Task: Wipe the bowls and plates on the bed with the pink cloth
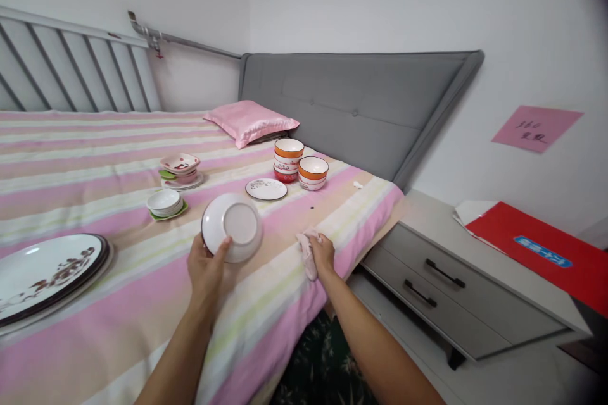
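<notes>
Bowl (235, 228) held over striped bedspread (156, 278), underside facing the viewer; left hand (208, 266) grips its rim side, thumb at the base; right hand (323, 255), closed around cloth (307, 256), sits near the bedspread's edge; open span separates both hands; plate (266, 189) lies beyond the bowl.

Soft, even light, sheen on the pink pillow (251, 120), edges stretched (wide-angle bend), upper-right corner dark

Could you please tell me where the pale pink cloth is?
In the head view, the pale pink cloth is in the right hand, a little below centre, near the edge of the striped bedsheet, to the right of the white bowl.
</notes>
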`<act>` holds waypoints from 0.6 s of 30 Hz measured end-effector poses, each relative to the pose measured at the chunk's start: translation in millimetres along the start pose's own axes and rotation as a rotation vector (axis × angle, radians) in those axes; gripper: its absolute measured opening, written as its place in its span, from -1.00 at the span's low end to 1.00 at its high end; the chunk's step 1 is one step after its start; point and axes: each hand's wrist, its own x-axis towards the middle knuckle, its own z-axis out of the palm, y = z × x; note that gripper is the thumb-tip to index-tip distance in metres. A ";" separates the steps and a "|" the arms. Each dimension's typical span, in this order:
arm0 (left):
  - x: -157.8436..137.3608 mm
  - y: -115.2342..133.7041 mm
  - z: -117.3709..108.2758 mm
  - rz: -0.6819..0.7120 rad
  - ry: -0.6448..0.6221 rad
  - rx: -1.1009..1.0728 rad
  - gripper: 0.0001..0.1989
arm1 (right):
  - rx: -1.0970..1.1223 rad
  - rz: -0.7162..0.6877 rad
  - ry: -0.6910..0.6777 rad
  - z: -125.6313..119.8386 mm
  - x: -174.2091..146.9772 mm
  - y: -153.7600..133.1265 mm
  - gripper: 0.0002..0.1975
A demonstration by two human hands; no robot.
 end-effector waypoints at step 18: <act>21.4 -16.0 -29.2 0.437 -0.818 1.121 -0.51 | -0.019 0.019 -0.022 -2.7 -1.8 -3.8 -0.79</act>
